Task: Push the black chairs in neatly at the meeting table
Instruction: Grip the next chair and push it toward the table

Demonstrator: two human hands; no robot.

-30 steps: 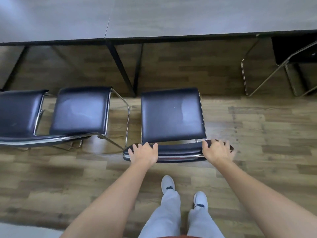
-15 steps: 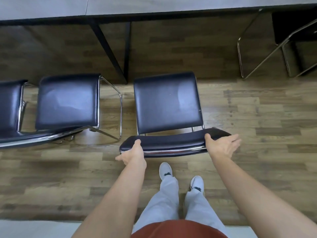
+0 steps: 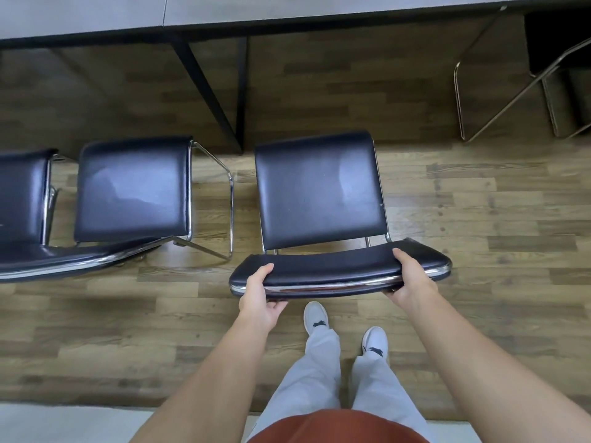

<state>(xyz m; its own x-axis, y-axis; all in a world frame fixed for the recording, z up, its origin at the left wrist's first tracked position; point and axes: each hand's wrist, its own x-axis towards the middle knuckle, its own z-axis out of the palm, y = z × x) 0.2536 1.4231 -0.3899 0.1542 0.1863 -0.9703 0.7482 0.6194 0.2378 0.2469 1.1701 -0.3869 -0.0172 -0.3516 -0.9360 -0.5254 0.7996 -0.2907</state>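
A black chair (image 3: 319, 190) with a chrome frame stands right in front of me, its seat clear of the grey meeting table (image 3: 224, 11). My left hand (image 3: 260, 290) grips the left part of its backrest (image 3: 332, 270), thumb on top and fingers underneath. My right hand (image 3: 411, 278) grips the right part of the backrest in the same way. Two more black chairs stand to the left, the nearer chair (image 3: 132, 190) and the far-left chair (image 3: 22, 199), both pulled out from the table.
Black table legs (image 3: 208, 87) stand just left of the chair's front. Another chair's chrome frame (image 3: 499, 87) sits under the table at the right. My feet (image 3: 345, 327) are close behind the backrest. Open wooden floor (image 3: 495, 219) lies to the right.
Both hands left the top of the backrest, opened at its ends, and now grip it again with thumbs on top. The chair sits slightly turned compared with a second ago.
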